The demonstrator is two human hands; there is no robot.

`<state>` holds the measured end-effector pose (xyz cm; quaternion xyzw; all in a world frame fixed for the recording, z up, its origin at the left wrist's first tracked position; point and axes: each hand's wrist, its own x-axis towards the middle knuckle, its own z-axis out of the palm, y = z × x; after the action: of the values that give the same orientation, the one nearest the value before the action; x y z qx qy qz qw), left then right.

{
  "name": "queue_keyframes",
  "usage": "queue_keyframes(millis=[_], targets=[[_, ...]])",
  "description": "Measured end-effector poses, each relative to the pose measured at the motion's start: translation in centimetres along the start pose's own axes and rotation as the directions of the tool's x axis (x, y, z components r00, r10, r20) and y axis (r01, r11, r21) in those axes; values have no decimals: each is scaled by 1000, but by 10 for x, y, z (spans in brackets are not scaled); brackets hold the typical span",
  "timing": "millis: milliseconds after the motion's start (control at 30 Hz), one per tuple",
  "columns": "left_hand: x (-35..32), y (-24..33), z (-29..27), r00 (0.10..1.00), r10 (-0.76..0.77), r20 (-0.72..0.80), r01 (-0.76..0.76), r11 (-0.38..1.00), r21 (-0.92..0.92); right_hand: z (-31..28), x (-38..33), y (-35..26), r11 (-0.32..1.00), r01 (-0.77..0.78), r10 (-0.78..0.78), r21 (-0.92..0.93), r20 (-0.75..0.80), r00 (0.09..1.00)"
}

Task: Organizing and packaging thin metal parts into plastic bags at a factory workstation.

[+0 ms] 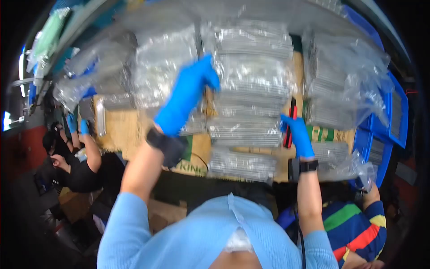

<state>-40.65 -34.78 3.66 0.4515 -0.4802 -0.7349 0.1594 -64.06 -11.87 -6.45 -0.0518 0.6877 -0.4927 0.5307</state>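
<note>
My left hand (186,96), in a blue glove, is over the gap between two columns of clear plastic bags. Motion blurs its fingers, and I cannot make out anything in them. Just right of it lies the middle column of stacked bags (253,74), packed with thin grey strip-like pieces. My right hand (298,136), also gloved in blue, is closed round a slim red-and-black tool (293,112) held nearly upright beside that column. Another bagged stack (165,49) lies beyond my left hand. A separate bag (244,163) of strips sits at the near edge.
Brown cardboard (118,127) lies under the bags. Large loose plastic bags (354,71) of strips fill the right side, with blue bins (396,114) beyond. A person in black (85,161) works with blue-gloved hands at left; another in a striped top (354,224) is close at my right.
</note>
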Motion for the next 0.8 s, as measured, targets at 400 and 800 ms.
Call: queue_keyframes(millis=[400,800], targets=[[-57,-156,-28,977,-12,-213,131,819,558,-2,-43,59,790,134,-240,-598,-100,966],[-72,-162,10,840,493,227,-343,158,926,58,-63,75,154,310,-629,-938,148,763]])
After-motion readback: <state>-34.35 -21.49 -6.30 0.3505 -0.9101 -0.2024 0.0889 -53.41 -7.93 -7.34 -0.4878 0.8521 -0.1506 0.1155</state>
